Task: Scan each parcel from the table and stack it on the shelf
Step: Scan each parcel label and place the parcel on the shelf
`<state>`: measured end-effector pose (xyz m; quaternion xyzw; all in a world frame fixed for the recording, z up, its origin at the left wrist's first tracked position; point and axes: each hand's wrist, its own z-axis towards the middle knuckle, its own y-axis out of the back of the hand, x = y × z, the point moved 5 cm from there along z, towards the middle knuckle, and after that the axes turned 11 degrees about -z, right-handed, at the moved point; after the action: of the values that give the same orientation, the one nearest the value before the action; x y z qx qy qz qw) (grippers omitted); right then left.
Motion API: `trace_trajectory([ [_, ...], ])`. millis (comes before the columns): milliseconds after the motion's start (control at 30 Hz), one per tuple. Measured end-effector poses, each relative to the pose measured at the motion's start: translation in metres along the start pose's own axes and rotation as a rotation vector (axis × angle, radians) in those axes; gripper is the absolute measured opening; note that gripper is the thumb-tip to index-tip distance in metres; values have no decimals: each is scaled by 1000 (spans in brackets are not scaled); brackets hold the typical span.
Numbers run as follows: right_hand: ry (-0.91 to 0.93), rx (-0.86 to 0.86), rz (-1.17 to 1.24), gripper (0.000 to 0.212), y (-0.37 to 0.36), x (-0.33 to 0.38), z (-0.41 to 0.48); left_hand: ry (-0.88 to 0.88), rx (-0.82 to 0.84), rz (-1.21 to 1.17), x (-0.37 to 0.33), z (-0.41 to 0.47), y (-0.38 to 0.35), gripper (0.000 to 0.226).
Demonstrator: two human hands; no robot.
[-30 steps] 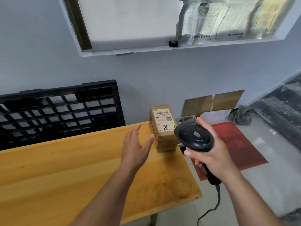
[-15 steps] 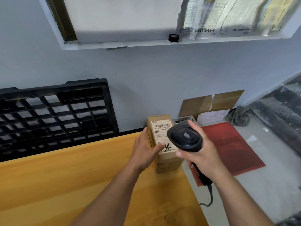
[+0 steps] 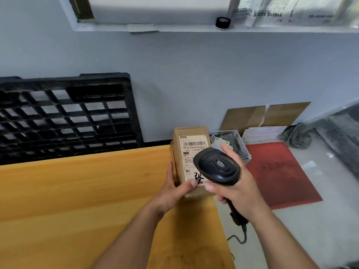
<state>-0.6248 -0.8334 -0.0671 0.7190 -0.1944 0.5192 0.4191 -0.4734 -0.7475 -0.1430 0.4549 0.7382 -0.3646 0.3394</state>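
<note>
The table [image 3: 81, 191] is yellow-orange wood with soft light and dark stripes. The parcel [image 3: 179, 152] in the middle is brown, with a white label [image 3: 192, 148] that has thin black bars and black writing. The scanner [image 3: 217, 166] is black. At the left, a black pallet [image 3: 64, 117] makes a pattern of squares. The wall [image 3: 194, 74] is pale blue-grey. At the right, the mat [image 3: 277, 171] is red on a grey floor [image 3: 310, 230].
</note>
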Motion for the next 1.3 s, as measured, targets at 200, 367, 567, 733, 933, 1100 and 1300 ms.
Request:
trace_trajectory([
  [200, 14, 42, 2, 100, 10, -10, -15, -115, -21, -59, 2, -9, -17, 141],
  [367, 58, 118, 98, 99, 16, 2, -30, -281, -147, -112, -5, -33, -19, 132],
  [567, 153, 224, 176, 101, 21, 36, -65, -420, -349, -107, -14, -81, -7, 132],
  [733, 239, 295, 228, 103, 22, 64, -92, -495, -531, -47, -3, -121, 5, 136],
  [933, 360, 379, 308, 96, 25, 91, -116, -581, -676, -33, 8, -162, 7, 132],
  [1100, 410, 467, 325, 93, 22, 106, -136, -638, -774, -27, 15, -194, 4, 136],
  [1300, 414, 553, 313, 98, 7, 113, -152, -694, -850, -70, 20, -231, 9, 134],
])
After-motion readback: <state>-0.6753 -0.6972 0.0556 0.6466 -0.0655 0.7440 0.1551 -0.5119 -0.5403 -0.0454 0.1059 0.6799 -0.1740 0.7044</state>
